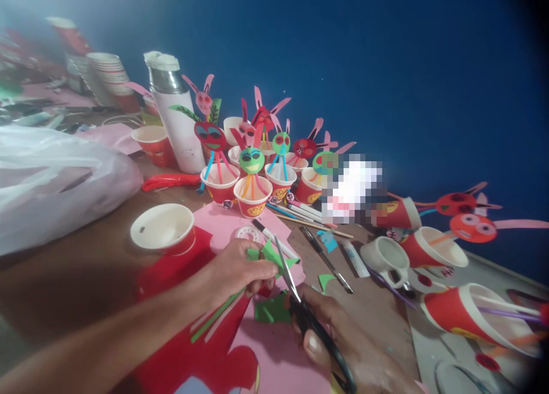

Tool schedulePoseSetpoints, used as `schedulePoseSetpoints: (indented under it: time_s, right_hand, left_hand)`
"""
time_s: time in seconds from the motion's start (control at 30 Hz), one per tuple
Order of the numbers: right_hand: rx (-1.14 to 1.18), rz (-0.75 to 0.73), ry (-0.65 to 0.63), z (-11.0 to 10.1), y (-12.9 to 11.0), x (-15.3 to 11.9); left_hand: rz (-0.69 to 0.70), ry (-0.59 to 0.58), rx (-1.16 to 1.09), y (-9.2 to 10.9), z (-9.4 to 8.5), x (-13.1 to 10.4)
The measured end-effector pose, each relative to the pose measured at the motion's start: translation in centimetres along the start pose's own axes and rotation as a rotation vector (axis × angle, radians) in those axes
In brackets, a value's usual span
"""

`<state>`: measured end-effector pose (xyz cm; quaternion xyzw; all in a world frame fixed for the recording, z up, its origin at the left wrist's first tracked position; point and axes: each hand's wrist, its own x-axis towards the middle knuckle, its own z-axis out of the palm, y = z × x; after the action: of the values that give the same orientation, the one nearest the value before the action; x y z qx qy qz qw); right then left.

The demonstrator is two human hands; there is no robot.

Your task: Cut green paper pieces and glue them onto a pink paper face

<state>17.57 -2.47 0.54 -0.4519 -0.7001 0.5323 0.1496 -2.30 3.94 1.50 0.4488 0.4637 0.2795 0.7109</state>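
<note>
Pinched between the thumb and fingers of my left hand (244,268) is a piece of green paper (277,258) with cut edges. My right hand (338,337) grips black-handled scissors (295,297), whose blades point up and lie against the right side of that paper. I cannot tell how far the blades are apart. Below the hands lie another green paper piece (271,309), a pink sheet (274,354) and red paper (171,308). Thin green and white strips (218,314) rest on the red paper beneath my left wrist.
Several red paper cups with paper-faced figures (253,202) stand behind my hands, near a white flask (178,125). An empty-looking cup (163,228) sits left, by a plastic bag (55,182). Pens (326,257), a glue tube (355,258), a mug (386,259) and tipped cups (450,308) lie right.
</note>
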Motion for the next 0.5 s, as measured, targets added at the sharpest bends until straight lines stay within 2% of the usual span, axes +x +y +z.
schedulePoseSetpoints:
  time_s: [0.5]
  right_hand:
    - [0.234,0.047,-0.006,0.2,-1.3,0.3]
  left_hand:
    - [-0.008,-0.029,0.086,0.1,-0.1,0.0]
